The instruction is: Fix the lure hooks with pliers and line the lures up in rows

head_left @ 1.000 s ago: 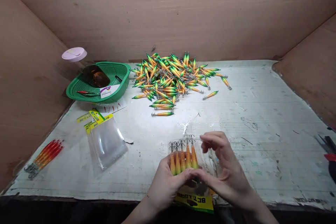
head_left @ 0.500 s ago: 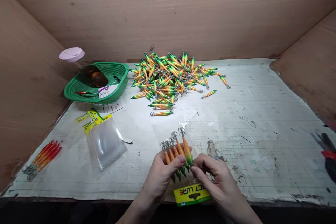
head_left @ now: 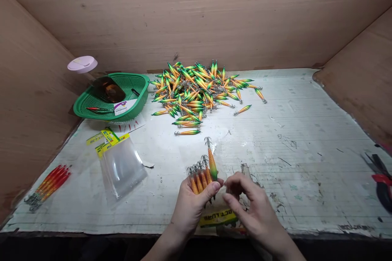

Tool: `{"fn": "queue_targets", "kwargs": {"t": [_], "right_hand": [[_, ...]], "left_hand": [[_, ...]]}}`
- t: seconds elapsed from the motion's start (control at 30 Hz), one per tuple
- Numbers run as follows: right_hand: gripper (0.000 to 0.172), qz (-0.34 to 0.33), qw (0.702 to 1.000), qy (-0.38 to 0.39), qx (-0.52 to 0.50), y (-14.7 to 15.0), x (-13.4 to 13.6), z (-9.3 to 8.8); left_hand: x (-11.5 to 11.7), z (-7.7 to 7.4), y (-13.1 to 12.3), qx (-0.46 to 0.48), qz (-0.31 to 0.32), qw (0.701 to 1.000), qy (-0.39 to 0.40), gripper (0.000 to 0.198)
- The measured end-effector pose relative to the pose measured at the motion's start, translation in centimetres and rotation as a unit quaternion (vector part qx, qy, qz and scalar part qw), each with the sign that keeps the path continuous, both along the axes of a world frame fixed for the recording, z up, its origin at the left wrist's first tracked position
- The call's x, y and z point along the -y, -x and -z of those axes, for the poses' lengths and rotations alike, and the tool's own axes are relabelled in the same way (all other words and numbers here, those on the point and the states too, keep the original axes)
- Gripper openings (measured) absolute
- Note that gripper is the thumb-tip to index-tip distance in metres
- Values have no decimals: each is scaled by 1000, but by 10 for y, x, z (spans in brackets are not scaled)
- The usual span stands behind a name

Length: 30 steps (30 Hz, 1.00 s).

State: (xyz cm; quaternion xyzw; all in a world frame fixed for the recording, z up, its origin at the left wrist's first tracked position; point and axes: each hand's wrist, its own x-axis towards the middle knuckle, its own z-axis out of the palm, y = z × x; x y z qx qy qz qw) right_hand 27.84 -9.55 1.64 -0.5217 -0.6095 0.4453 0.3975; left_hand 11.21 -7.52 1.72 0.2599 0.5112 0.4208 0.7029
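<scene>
Several squid jigs, orange with green ends and metal hook crowns pointing away from me, are fanned side by side in my left hand. The rightmost squid jig stands higher than the others, its green end under my thumb. To the right, my right hand has curled fingers, with thumb and index finger apart and nothing between them. Below the hands, a yellow BCT LURE bag header is blurred and partly covered. Whether its clear bag reaches round the held jigs, I cannot tell.
A large pile of green-orange squid jigs lies at the back. On the left are a green basket, a cup with a pink lid, clear BCT LURE bags and red-orange jigs. Pliers lie far right.
The rightmost jig has moved up and away from me within my left hand. My right fingers have come off the jigs' green ends, and the bag header has shifted slightly left and lower.
</scene>
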Motion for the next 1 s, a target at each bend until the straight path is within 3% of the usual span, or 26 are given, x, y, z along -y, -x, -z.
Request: {"fn": "queue_targets", "kwargs": {"t": [0.1,0.17,0.37,0.5,0.73,1.0], "right_hand": [[22,71,993,47,-86,-16,-18,-9],[24,83,981,97,-148,-20,-36,-13],[41,-35,940,232,-247,-12,-77,-7],[36,-39,919,262,-292,-5,-78,-3],[36,40,901,270,-338,6,-73,4],[33,52,901,274,-332,3,-70,-7]], "left_hand": [[-3,-3,5,-32,38,999,11,42],[-4,-4,8,-40,74,996,16,44],[-5,0,13,-22,128,991,29,46],[-8,5,15,-12,149,988,27,42],[-14,7,19,-29,159,986,47,46],[-13,7,16,56,115,991,43,50]]}}
